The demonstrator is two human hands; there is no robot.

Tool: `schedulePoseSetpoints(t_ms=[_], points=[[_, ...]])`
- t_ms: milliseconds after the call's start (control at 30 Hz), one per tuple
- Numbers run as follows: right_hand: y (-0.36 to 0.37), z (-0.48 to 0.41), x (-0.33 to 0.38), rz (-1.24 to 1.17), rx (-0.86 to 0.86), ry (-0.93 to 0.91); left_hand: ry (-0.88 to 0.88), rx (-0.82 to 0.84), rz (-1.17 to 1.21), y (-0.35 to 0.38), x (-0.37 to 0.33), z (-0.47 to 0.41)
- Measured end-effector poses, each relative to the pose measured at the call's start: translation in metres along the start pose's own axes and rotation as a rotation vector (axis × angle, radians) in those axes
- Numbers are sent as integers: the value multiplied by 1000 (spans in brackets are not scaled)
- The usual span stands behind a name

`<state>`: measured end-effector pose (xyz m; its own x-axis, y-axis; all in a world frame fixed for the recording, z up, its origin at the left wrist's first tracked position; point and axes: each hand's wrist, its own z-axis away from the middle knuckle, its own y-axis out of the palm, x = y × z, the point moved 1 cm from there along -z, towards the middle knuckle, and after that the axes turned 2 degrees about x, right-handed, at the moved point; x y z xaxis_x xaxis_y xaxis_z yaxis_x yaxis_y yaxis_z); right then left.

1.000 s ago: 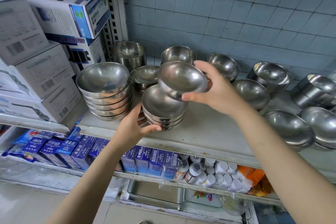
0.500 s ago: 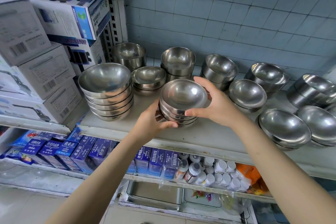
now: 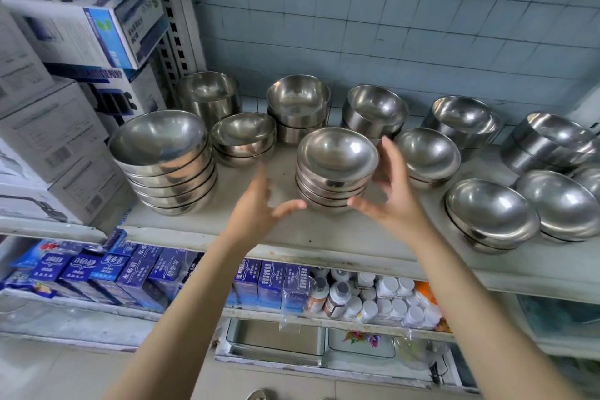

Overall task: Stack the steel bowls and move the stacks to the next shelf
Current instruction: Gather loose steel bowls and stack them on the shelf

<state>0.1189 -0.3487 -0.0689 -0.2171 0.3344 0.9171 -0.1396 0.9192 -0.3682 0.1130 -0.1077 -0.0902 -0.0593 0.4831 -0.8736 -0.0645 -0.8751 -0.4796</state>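
A stack of several steel bowls [image 3: 336, 172] stands in the middle of the white shelf [image 3: 292, 230]. My left hand [image 3: 259, 208] hovers just left of it, fingers spread, not touching. On the stack's right side my right hand [image 3: 389, 195] is open too, thumb near the base and fingers close to the rim. A taller stack of larger bowls [image 3: 165, 162] stands at the left end. More bowls and short stacks fill the back row [image 3: 297, 107] and the right side [image 3: 490, 214].
Cardboard boxes [image 3: 55, 127] are piled on the neighbouring shelf at left, beyond a perforated metal upright [image 3: 175, 16]. Below are blue cartons [image 3: 136, 273] and white-capped bottles [image 3: 373, 299]. A tiled wall backs the shelf.
My right hand lowered a bowl onto the middle stack, then both hands let go and drew slightly away from it, fingers spread.
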Motion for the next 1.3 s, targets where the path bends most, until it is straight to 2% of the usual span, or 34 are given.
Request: schedulePoseSetpoints(t_ms=[100, 267, 367, 500, 667, 867, 1033, 1233, 1300], points=[[17, 7, -21, -34, 54, 26, -101, -261, 30, -14, 9, 3], [28, -5, -37, -48, -1, 68, -127, -278, 108, -15, 7, -29], [28, -7, -46, -34, -62, 91, -124, -408, 208, -11, 10, -48], [27, -8, -48, -43, -91, 113, -95, -550, 207, -13, 20, -61], [21, -5, -48, -61, -95, 146, -95, -529, 225, -6, 25, -53], [3, 5, -51, -104, -73, 190, -68, -417, 218, 16, 28, -20], [-2, 12, -52, -107, -55, 210, -9, -306, 209, 7, 15, -21], [-2, 12, -51, -108, -21, 195, 61, -336, 301, -7, 15, -23], [-3, 12, -51, -126, -10, 201, 137, -328, 335, -16, 6, -20]])
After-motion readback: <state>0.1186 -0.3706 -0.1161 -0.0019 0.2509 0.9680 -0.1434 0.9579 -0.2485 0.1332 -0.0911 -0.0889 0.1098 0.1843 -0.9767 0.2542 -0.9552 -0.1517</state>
